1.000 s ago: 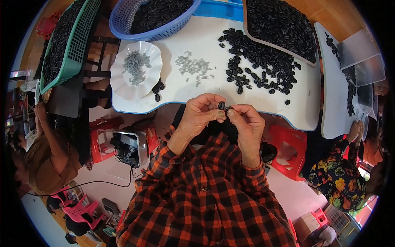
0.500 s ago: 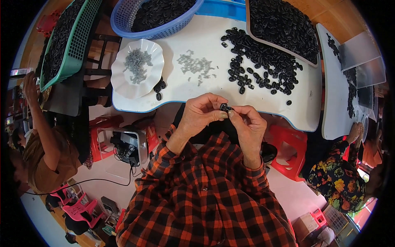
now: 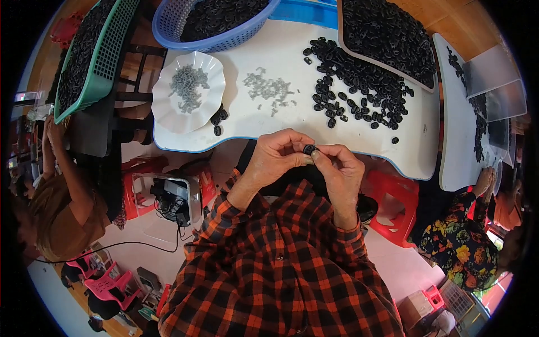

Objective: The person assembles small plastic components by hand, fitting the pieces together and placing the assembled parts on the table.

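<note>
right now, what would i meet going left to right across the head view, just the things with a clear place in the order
Green basket → plate → loose grey bits → black part in the fingers → lone black part near the table edge → white side table.

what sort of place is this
Probably a small hand-assembly workshop: loose black oval parts and small pale pieces are spread on a white table, a blue basket holds more dark parts, and a person in a floral top is at the next table.
</note>
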`<state>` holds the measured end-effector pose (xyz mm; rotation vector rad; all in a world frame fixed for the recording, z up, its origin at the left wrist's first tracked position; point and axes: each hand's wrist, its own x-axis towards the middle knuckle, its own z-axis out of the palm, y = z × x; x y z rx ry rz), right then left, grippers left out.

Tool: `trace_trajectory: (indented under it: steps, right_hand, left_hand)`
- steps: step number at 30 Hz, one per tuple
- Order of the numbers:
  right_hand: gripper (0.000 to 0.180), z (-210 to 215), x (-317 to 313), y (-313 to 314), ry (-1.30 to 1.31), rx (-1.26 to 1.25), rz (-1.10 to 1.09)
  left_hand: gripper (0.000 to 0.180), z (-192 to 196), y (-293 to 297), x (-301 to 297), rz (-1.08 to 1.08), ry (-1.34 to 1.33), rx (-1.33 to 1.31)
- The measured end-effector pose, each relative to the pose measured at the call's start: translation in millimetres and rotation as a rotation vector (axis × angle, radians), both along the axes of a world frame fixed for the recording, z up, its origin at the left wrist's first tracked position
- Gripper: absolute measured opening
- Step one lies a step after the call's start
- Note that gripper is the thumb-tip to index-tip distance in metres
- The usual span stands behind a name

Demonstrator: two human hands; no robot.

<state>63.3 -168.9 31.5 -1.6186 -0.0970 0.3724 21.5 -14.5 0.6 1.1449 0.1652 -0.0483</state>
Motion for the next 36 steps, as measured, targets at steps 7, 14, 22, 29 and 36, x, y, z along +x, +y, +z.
trace_trajectory:
  steps: [7, 14, 22, 29, 36]
  right_hand:
    - [0.009, -1, 1, 0, 0.104, 0.100, 0.002]
    - [0.011, -6, 3, -1, 0.152, 0.148, 0.025]
    - [0.013, -10, 7, -6, 0.248, 0.251, 0.078]
    - [0.014, -13, 10, -6, 0.323, 0.272, 0.093]
    - [0.012, -12, 9, -5, 0.310, 0.214, 0.073]
  left_hand:
    - [0.026, -1, 2, 0, -0.011, 0.002, 0.001]
    - [0.025, -1, 2, 0, -0.014, -0.007, 0.015]
    - [0.026, -3, 3, 0, -0.005, -0.011, -0.017]
    - [0.026, -6, 0, -1, 0.002, -0.025, -0.013]
    - [0.029, -1, 3, -2, -0.022, -0.041, 0.010]
